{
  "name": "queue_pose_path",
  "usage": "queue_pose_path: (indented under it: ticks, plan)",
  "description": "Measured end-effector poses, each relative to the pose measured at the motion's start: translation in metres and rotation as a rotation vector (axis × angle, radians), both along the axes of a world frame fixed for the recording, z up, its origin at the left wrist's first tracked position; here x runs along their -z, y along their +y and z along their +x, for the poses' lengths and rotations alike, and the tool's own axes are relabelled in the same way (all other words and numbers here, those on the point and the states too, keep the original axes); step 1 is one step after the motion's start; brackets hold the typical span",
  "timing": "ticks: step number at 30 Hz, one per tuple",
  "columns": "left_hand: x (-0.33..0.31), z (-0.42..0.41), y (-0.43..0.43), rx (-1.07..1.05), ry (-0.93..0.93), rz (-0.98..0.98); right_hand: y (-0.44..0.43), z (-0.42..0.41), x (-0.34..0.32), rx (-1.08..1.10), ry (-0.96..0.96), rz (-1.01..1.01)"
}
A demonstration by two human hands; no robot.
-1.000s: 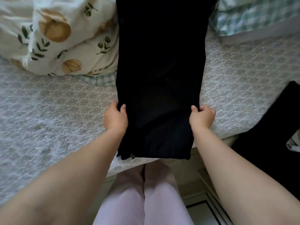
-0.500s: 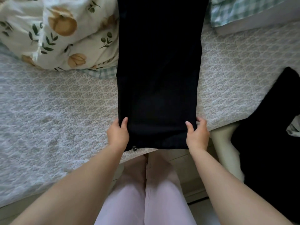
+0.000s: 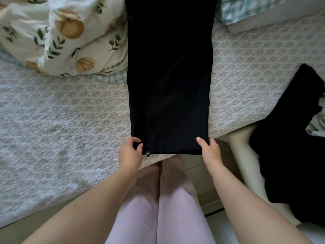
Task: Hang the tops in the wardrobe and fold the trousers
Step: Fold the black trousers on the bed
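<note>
While both hands gripped the near end, I judged from the head view that the main risk was a crooked fold. The black trousers point(image 3: 168, 76) ran up the middle of the frame, their far part overlapping the floral duvet point(image 3: 66, 37), so raising one corner sooner could skew or bunch them. Their near edge lay at the bed's point(image 3: 61, 120) lip and might slide off. My left hand point(image 3: 131, 154) pinched the lower-left corner beside the button point(image 3: 148, 153); my right hand point(image 3: 210, 152) pinched the lower-right corner, thumb on top.
</note>
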State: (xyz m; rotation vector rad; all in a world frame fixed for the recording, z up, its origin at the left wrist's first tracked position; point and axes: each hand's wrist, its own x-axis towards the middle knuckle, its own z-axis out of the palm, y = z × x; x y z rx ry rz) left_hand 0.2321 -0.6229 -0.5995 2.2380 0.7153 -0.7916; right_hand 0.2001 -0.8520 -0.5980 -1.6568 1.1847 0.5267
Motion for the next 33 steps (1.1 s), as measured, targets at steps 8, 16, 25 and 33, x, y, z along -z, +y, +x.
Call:
queue_pose_path:
  ticks: [8,16,25,33]
  plan:
    - [-0.002,0.017,0.008,-0.005,-0.01,0.065,0.004,0.008,0.01,-0.056,0.054,-0.041]
    - [0.001,0.01,0.003,0.006,-0.049,0.104,0.007,0.009,0.014,-0.061,0.095,-0.078]
    - [-0.009,0.034,-0.009,0.052,-0.17,0.169,0.007,0.011,0.005,-0.081,0.117,-0.187]
    - [0.002,0.022,0.005,0.036,0.01,0.096,0.004,0.002,0.009,-0.096,0.145,-0.312]
